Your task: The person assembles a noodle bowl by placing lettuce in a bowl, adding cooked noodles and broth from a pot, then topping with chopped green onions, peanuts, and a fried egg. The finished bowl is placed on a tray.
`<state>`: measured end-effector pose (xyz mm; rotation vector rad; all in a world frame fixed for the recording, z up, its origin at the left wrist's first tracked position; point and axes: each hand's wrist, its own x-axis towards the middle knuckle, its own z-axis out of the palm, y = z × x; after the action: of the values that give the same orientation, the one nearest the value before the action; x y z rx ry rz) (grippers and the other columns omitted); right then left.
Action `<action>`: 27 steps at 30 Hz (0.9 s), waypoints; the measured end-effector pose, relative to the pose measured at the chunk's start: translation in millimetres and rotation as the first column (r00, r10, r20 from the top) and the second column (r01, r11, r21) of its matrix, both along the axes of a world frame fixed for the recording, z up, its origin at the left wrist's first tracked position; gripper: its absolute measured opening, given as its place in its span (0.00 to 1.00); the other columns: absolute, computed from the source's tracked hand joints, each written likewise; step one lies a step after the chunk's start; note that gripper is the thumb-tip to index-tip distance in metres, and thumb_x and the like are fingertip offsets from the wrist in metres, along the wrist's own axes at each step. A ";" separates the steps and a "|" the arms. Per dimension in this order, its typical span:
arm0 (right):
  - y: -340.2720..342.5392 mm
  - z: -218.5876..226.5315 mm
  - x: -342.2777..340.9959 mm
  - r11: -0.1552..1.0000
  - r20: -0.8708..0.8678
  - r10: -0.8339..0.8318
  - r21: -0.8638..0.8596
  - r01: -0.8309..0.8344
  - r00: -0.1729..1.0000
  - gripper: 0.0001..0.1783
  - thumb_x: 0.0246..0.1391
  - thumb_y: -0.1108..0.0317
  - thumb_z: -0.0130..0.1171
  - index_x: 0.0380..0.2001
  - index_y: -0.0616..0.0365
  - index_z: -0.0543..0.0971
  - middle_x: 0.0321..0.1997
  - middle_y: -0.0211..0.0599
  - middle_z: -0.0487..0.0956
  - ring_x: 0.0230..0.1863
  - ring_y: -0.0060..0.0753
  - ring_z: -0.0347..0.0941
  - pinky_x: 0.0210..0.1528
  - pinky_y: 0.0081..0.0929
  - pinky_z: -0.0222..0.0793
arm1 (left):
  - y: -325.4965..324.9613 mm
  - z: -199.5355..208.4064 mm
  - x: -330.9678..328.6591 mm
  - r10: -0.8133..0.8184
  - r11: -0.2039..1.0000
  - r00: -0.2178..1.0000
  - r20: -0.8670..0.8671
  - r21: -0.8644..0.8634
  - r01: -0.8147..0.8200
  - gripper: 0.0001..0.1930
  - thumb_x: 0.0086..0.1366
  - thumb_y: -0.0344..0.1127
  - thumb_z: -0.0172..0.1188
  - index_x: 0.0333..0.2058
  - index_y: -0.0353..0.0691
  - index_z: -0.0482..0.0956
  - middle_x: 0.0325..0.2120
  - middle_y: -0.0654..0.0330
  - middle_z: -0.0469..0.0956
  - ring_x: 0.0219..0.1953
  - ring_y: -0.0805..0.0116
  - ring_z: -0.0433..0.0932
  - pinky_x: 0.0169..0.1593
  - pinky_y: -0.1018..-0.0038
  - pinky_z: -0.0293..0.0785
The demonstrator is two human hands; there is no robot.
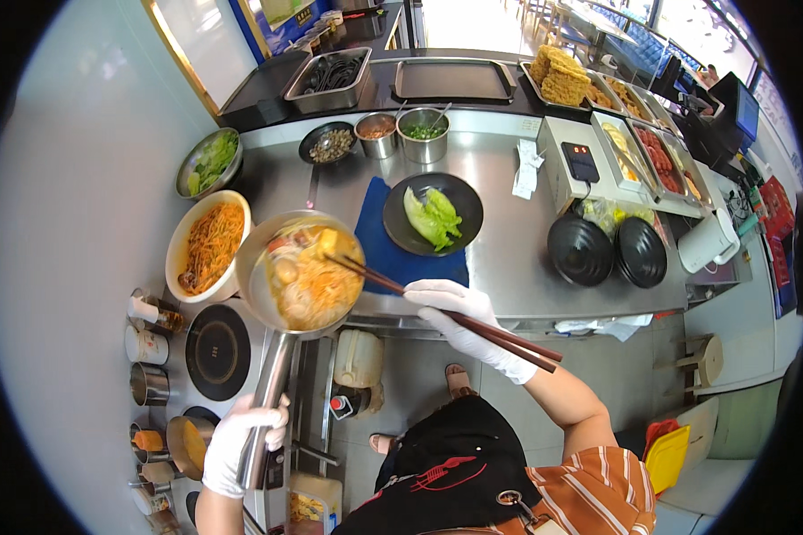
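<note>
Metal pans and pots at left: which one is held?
The pan of noodles, its long handle gripped by the left hand; the pot with yellowish contents and the smaller grey pot at lower left stand untouched.

We list: pale wall point(71, 232), left; steel counter point(509, 259), centre; dark ledge point(380, 89) behind it; grey tiled floor point(419, 379); cream stool point(708, 360), right; dining table point(603, 21), upper right. We note bright windows point(700, 22) beyond.

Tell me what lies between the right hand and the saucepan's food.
In the head view, the brown chopsticks span the stretch from the right hand to the food in the saucepan; the blue cloth shows beneath.
</note>
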<state>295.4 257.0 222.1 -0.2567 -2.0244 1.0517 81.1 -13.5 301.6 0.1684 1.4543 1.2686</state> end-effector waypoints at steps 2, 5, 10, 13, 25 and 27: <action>35.5 -2.4 19.0 0.998 0.016 -0.056 -0.009 0.056 0.998 0.13 0.49 0.79 0.59 0.41 0.58 0.80 0.45 0.41 0.79 0.47 0.39 0.77 0.51 0.29 0.72 | 50.7 -3.1 4.4 -0.087 0.996 0.995 0.054 -0.012 0.088 0.16 0.54 0.30 0.60 0.40 0.32 0.70 0.19 0.63 0.69 0.17 0.74 0.67 0.23 0.78 0.65; 83.0 -10.7 36.3 0.991 -0.010 -0.096 -0.097 0.095 0.995 0.12 0.51 0.79 0.57 0.41 0.60 0.80 0.45 0.44 0.79 0.47 0.38 0.76 0.53 0.28 0.71 | 114.9 -14.5 11.7 -0.155 0.987 0.988 -0.007 -0.038 0.154 0.16 0.53 0.31 0.62 0.39 0.33 0.71 0.19 0.64 0.69 0.17 0.75 0.67 0.23 0.79 0.65; 131.8 -25.0 51.6 0.954 -0.004 -0.142 -0.267 0.136 0.990 0.11 0.54 0.79 0.55 0.41 0.62 0.79 0.46 0.42 0.79 0.49 0.34 0.75 0.55 0.27 0.68 | 189.0 -24.6 13.7 -0.244 0.967 0.969 -0.040 -0.079 0.241 0.14 0.53 0.31 0.63 0.37 0.34 0.72 0.21 0.65 0.69 0.19 0.75 0.68 0.23 0.78 0.66; 147.2 -35.5 52.5 0.942 -0.027 -0.156 -0.304 0.140 0.987 0.11 0.55 0.79 0.55 0.42 0.62 0.80 0.46 0.42 0.79 0.48 0.34 0.75 0.54 0.26 0.68 | 217.3 -27.2 10.1 -0.304 0.947 0.950 -0.076 -0.130 0.293 0.12 0.53 0.31 0.62 0.35 0.34 0.72 0.21 0.64 0.69 0.20 0.75 0.69 0.24 0.78 0.68; 161.3 -58.7 42.8 0.913 -0.035 -0.207 -0.367 0.180 0.978 0.11 0.54 0.79 0.56 0.41 0.62 0.80 0.45 0.41 0.80 0.47 0.33 0.75 0.53 0.25 0.68 | 252.0 -24.3 -8.8 -0.404 0.889 0.908 -0.111 -0.281 0.361 0.12 0.52 0.31 0.62 0.34 0.35 0.72 0.20 0.65 0.70 0.19 0.75 0.70 0.24 0.77 0.69; 161.6 -57.2 42.1 0.909 -0.027 -0.212 -0.373 0.187 0.977 0.11 0.55 0.79 0.56 0.41 0.62 0.80 0.45 0.42 0.80 0.47 0.34 0.75 0.53 0.25 0.68 | 253.1 -23.6 -11.4 -0.406 0.887 0.907 -0.114 -0.289 0.360 0.11 0.52 0.31 0.62 0.33 0.36 0.72 0.20 0.65 0.70 0.19 0.75 0.70 0.23 0.77 0.69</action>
<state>337.4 418.6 164.9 -0.6042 -1.6871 1.2857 69.7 239.6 278.0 0.3770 1.6245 0.7440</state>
